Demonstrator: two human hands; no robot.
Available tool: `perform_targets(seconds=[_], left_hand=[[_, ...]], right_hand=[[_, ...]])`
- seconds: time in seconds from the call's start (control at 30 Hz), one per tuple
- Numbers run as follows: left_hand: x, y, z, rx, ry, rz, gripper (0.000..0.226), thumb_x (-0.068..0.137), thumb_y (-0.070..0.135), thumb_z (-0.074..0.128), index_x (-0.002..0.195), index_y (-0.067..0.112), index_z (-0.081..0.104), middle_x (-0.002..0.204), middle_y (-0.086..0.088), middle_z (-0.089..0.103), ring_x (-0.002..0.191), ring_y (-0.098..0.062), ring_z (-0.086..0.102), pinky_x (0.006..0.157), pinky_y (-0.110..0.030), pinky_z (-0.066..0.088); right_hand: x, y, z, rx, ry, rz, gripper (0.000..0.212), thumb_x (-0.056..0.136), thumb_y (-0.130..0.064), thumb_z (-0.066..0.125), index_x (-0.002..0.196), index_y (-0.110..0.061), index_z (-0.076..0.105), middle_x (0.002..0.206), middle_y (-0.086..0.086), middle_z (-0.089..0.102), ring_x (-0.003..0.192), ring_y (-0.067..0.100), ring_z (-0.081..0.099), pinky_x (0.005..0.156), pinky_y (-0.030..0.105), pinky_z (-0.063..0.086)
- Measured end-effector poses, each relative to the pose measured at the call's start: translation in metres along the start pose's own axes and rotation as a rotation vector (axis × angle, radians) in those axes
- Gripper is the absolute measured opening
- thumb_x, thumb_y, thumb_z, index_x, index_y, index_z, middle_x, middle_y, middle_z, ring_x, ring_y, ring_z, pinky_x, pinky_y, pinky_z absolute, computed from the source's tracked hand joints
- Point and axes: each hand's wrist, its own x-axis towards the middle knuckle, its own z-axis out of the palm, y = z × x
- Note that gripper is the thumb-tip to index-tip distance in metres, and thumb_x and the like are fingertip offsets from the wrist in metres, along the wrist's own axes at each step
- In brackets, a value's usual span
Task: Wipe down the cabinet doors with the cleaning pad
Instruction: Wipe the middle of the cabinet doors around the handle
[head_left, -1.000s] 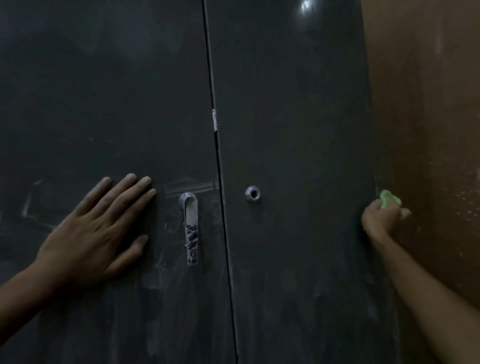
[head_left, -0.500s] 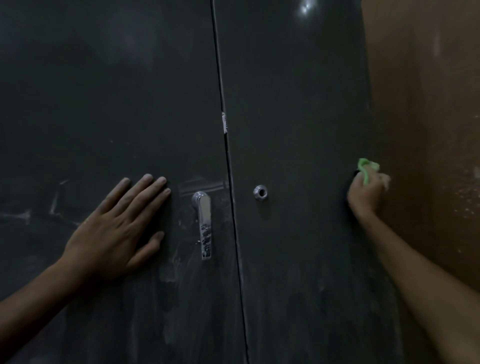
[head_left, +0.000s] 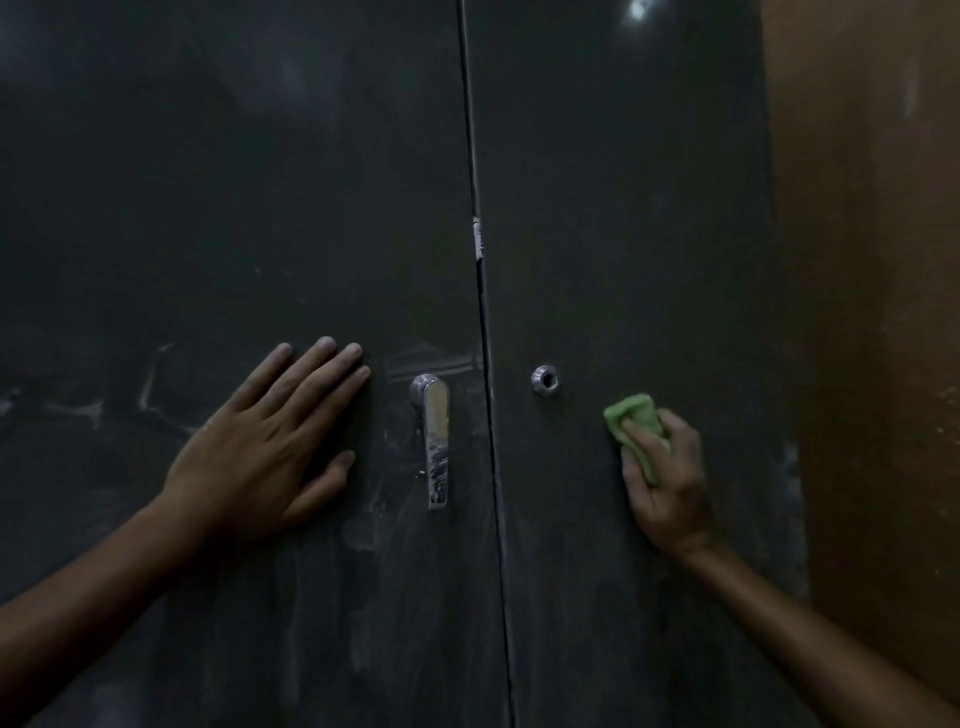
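The right hand (head_left: 667, 483), at the lower right of the frame, has its fingers curled round a crumpled green cleaning pad (head_left: 635, 423) and presses it against the right cabinet door (head_left: 623, 208), just below and to the right of the small round chrome lock (head_left: 544, 380). The left hand (head_left: 265, 452) lies flat on the left cabinet door (head_left: 234, 182) at centre left, fingers straight and spread, holding nothing, just beside the chrome lever handle (head_left: 435, 441). Both doors stand shut, meeting at the dark seam near the middle of the frame, so whatever the cabinet holds is hidden. The likeliest trouble, as I judge it, is uneven cleaning: pale smears and streaks show around the handle and lower on the left door, and a bunched pad touches only a small patch, so it may spread the residue rather than lift it. A wide stroke could also catch the knuckles on the lock or the handle. At the right edge of the frame the brown wall (head_left: 872, 312) sits close to the door, leaving little room for the pad there.
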Motion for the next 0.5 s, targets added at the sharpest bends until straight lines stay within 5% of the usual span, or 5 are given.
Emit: perform_targets(seconds=[0.07,0.17,0.23,0.37,0.5], left_hand=[[0.000,0.001,0.001,0.002,0.009,0.001,0.081,0.100,0.053,0.037,0.165,0.007,0.024,0.175,-0.010,0.015,0.162,-0.028,0.014,0.130,-0.055,0.016],[0.000,0.000,0.002,0.008,0.007,0.001,0.081,0.100,0.054,0.037,0.166,0.008,0.022,0.176,-0.010,0.013,0.163,-0.028,0.013,0.131,-0.053,0.013],[0.000,-0.001,0.002,0.006,0.001,-0.001,0.081,0.101,0.054,0.036,0.166,0.009,0.021,0.176,-0.009,0.012,0.163,-0.027,0.012,0.131,-0.053,0.012],[0.000,-0.001,0.002,0.009,-0.005,0.004,0.081,0.101,0.054,0.037,0.166,0.009,0.020,0.176,-0.009,0.011,0.163,-0.027,0.011,0.131,-0.053,0.014],[0.001,0.002,0.002,0.011,0.005,0.000,0.081,0.102,0.055,0.035,0.166,0.009,0.020,0.175,-0.011,0.013,0.163,-0.027,0.012,0.131,-0.052,0.013]], right_hand=[[-0.009,0.008,-0.005,-0.055,-0.019,-0.070,0.033,0.096,-0.027,0.054,0.128,-0.018,0.061,0.126,0.019,0.053,0.105,0.039,0.052,0.091,0.049,0.048],[0.034,-0.002,-0.001,-0.039,0.157,0.270,0.035,0.096,-0.027,0.051,0.124,-0.011,0.063,0.119,0.021,0.052,0.106,0.039,0.051,0.090,0.044,0.046],[0.058,-0.035,0.012,-0.025,0.180,0.304,0.033,0.097,-0.027,0.053,0.125,-0.013,0.063,0.119,0.020,0.051,0.107,0.036,0.050,0.089,0.042,0.046],[0.016,-0.084,0.025,0.116,0.021,-0.052,0.039,0.096,-0.027,0.059,0.135,-0.022,0.058,0.129,0.017,0.050,0.109,0.034,0.056,0.090,0.043,0.052],[-0.023,-0.073,-0.003,0.056,-0.220,-0.524,0.042,0.087,-0.024,0.067,0.128,-0.020,0.059,0.128,0.017,0.050,0.090,0.037,0.064,0.073,0.049,0.054]])
